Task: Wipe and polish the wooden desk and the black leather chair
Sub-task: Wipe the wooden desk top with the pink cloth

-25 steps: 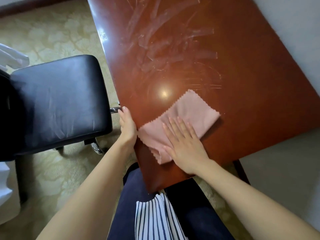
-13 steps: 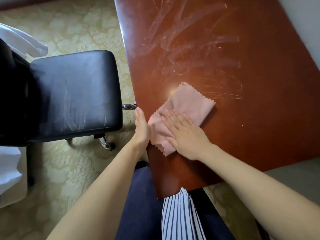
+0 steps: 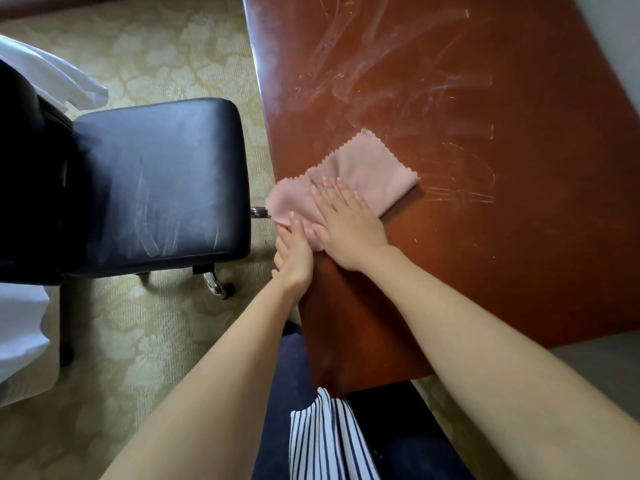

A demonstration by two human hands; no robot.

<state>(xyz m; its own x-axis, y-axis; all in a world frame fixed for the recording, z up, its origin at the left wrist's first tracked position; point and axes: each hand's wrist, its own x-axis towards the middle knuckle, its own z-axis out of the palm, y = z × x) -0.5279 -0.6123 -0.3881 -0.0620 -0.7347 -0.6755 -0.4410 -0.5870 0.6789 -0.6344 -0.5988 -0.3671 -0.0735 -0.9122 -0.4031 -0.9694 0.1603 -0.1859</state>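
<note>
Striped navy-and-white fabric and dark blue trousers sat nearest the camera, under the tabletop's near corner. Both bare forearms reached forward from there.

Left hand: set edge-on against the left edge of the tabletop, fingers straight and held together, fingertips touching the near-left corner of the cloth. No pinch visible.

Right hand: palm down, flat on the cloth, fingers straight and slightly spread, pressing it onto the wood. The two hands were touching or just beside each other at the edge; I could not tell which.

Pink cloth: zigzag-cut edges, folded over, lying on the tabletop's left side. Its left corner hung slightly past the tabletop edge, just beside a chrome part sticking out from the chair.

Tabletop: reddish-brown glossy wood. Pale streaks and smears covered the area beyond the cloth, with finer scratch-like marks to the cloth's right. The near strip by the forearms looked cleaner.

Black leather chair: left of the tabletop, close to it but apart, seat facing up. Faint pale streaks showed on the seat's near half. A chrome leg with caster showed under the front edge.

White fabric lay behind the chair's back at far left; more white lower left. Beige patterned carpet covered the floor. A pale wall ran along the tabletop's far right side.
</note>
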